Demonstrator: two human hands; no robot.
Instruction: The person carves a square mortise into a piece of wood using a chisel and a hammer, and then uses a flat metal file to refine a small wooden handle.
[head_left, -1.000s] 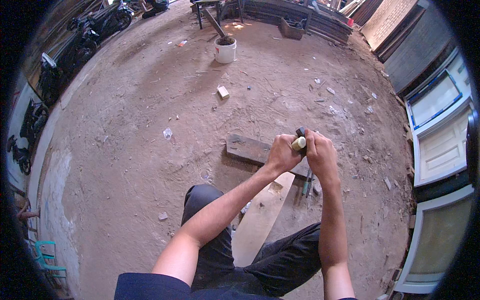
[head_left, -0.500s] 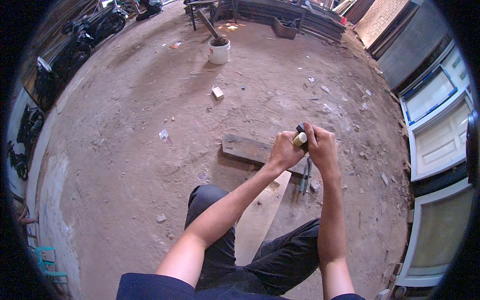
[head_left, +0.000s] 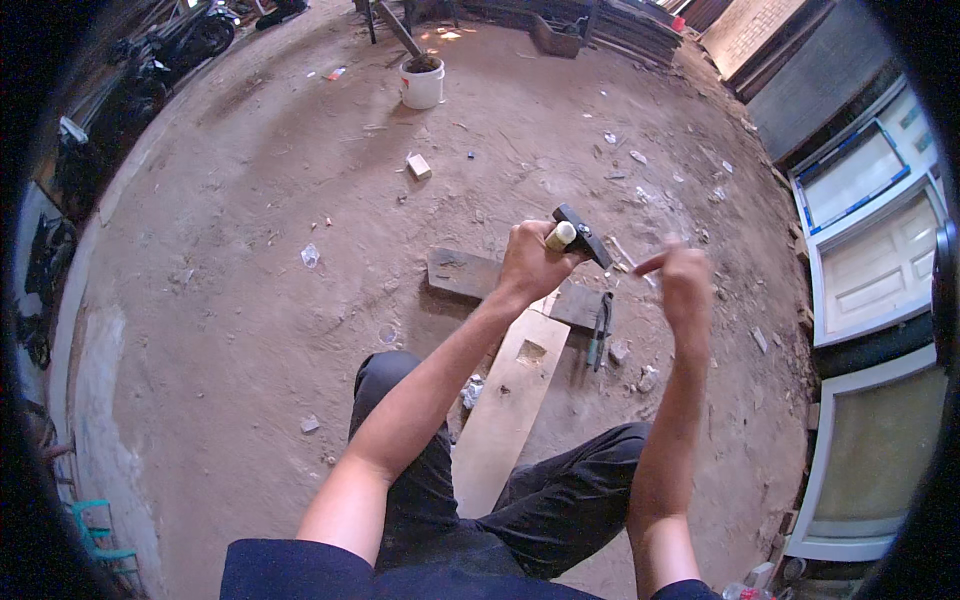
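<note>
My left hand [head_left: 537, 265] is closed around a hammer with a black head [head_left: 592, 245]. A round cream handle end [head_left: 562, 235] sticks up from the same fist; whether it belongs to the hammer I cannot tell. Off to the right, my right hand [head_left: 685, 285] is apart from the hammer and smeared by motion, with one finger pointing left. Below the hands a pale board [head_left: 510, 410] runs between my legs, a squarish hollow cut near its far end. That end lies over a dark plank [head_left: 465, 272]. A green-handled pincer-like tool [head_left: 600, 335] rests against the plank's right part.
A white bucket [head_left: 422, 88] with a stick in it stands farther off. A small pale block [head_left: 418, 166] and scraps of litter lie on the dirt floor. White framed panels [head_left: 875, 270] line the right side; motorbikes [head_left: 200, 38] stand at the far left.
My right hand has let go of the hammer and moved right. My left hand has shifted left with it, baring the black head and the board's cut hollow.
</note>
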